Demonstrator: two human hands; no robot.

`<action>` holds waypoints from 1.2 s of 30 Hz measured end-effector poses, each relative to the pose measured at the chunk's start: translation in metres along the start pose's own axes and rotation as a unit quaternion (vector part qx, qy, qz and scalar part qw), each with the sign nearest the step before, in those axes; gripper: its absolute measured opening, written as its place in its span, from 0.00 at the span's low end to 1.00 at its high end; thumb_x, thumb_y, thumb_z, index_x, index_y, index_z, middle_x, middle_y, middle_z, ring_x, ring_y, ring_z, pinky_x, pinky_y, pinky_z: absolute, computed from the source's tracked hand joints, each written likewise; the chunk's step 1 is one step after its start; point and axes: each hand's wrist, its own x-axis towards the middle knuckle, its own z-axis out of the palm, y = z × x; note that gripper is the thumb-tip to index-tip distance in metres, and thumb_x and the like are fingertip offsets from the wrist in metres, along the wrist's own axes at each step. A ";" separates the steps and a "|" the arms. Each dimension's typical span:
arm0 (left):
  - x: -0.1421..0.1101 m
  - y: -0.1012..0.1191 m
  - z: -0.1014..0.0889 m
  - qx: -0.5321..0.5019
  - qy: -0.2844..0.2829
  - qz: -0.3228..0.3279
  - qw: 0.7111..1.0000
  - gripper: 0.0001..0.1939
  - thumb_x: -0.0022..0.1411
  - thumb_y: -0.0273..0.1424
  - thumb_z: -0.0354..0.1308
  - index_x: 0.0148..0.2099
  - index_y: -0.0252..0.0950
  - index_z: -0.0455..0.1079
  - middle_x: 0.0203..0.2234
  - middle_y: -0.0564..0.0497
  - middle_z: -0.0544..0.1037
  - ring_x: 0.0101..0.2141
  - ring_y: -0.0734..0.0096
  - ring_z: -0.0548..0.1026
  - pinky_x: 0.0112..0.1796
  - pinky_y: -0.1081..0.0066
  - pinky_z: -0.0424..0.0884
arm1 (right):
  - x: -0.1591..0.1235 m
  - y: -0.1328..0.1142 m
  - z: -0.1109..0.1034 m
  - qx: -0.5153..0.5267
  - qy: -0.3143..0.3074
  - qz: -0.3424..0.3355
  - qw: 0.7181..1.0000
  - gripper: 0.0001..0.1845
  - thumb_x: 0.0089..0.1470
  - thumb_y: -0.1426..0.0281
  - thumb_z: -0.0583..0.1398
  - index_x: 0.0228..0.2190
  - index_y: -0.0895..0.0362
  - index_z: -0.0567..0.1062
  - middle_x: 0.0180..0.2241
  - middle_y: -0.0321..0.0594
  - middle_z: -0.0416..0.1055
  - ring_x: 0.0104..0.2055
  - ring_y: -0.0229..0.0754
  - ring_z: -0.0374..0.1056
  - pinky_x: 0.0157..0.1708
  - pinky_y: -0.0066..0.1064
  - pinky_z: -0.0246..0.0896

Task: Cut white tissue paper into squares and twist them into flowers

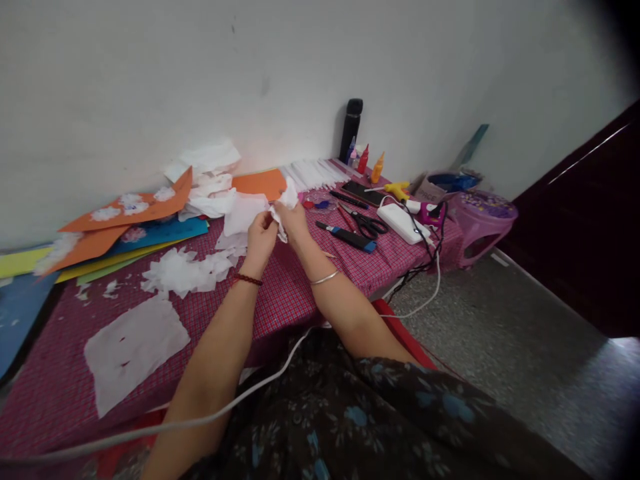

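Observation:
Both hands meet over the middle of a table with a pink checked cloth (280,300). My left hand (261,237) and my right hand (294,223) are closed on a small crumpled piece of white tissue paper (284,203), pinching it between them. A red bead bracelet is on the left wrist and a silver bangle on the right forearm. More white tissue lies just left of the hands: torn scraps (183,272) and a flat sheet (133,350) near the front edge.
Orange, blue and yellow card sheets (125,220) lie at the left by the wall. To the right of the hands lie scissors (367,223), a blue-tipped cutter (347,237), a white power bank (403,223), glue bottles (370,163) and a black flask (351,127). A pink stool (483,223) stands beyond the table's right end.

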 end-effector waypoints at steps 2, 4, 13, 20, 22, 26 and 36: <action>0.001 -0.002 -0.004 0.025 0.021 -0.003 0.999 0.08 0.52 0.26 0.63 0.37 0.36 0.72 0.31 0.50 0.76 0.34 0.67 0.74 0.42 0.66 0.70 | 0.008 -0.004 -0.008 0.043 0.058 -0.001 0.997 0.22 0.55 0.65 0.60 0.50 0.58 0.70 0.39 0.43 0.76 0.35 0.39 0.72 0.38 0.31 0.70; 0.001 0.001 -0.008 0.041 0.050 0.002 0.998 0.07 0.53 0.27 0.63 0.37 0.36 0.72 0.32 0.49 0.75 0.35 0.66 0.73 0.45 0.64 0.69 | 0.013 -0.009 -0.016 0.072 0.080 -0.010 0.994 0.22 0.58 0.61 0.56 0.52 0.57 0.69 0.40 0.44 0.76 0.36 0.39 0.73 0.38 0.32 0.70; -0.030 0.035 0.005 0.177 -0.082 0.275 0.942 0.15 0.57 0.31 0.64 0.48 0.39 0.72 0.48 0.43 0.75 0.52 0.55 0.70 0.57 0.56 0.62 | 0.009 -0.018 -0.016 0.108 0.049 -0.011 0.993 0.23 0.59 0.59 0.52 0.53 0.53 0.67 0.41 0.42 0.76 0.40 0.41 0.73 0.39 0.32 0.69; -0.016 0.018 -0.002 0.129 -0.017 0.154 0.979 0.06 0.63 0.30 0.56 0.32 0.38 0.68 0.26 0.51 0.71 0.32 0.64 0.69 0.40 0.64 0.67 | -0.006 -0.027 -0.011 0.113 -0.028 -0.055 0.992 0.24 0.61 0.55 0.51 0.53 0.53 0.67 0.35 0.42 0.76 0.41 0.42 0.74 0.41 0.35 0.69; -0.014 0.016 0.000 0.083 -0.047 0.121 0.988 0.04 0.63 0.31 0.56 0.34 0.38 0.68 0.26 0.52 0.72 0.29 0.67 0.70 0.36 0.67 0.67 | -0.011 -0.031 -0.011 0.108 -0.018 -0.080 0.991 0.24 0.61 0.57 0.52 0.54 0.53 0.67 0.32 0.41 0.75 0.40 0.41 0.74 0.41 0.34 0.69; -0.016 0.018 0.009 -0.019 -0.139 0.059 0.988 0.08 0.56 0.26 0.60 0.40 0.37 0.70 0.30 0.52 0.77 0.30 0.68 0.73 0.33 0.70 0.68 | -0.015 -0.042 -0.013 0.102 0.009 -0.072 0.992 0.23 0.62 0.60 0.51 0.56 0.52 0.66 0.31 0.39 0.74 0.39 0.41 0.74 0.37 0.31 0.69; -0.018 0.045 -0.006 0.129 0.051 0.211 0.968 0.14 0.68 0.35 0.54 0.28 0.38 0.64 0.26 0.51 0.69 0.31 0.68 0.69 0.36 0.66 0.66 | -0.013 -0.028 -0.008 0.163 -0.023 0.047 0.985 0.16 0.63 0.64 0.53 0.52 0.50 0.69 0.28 0.29 0.69 0.20 0.31 0.62 0.23 0.23 0.62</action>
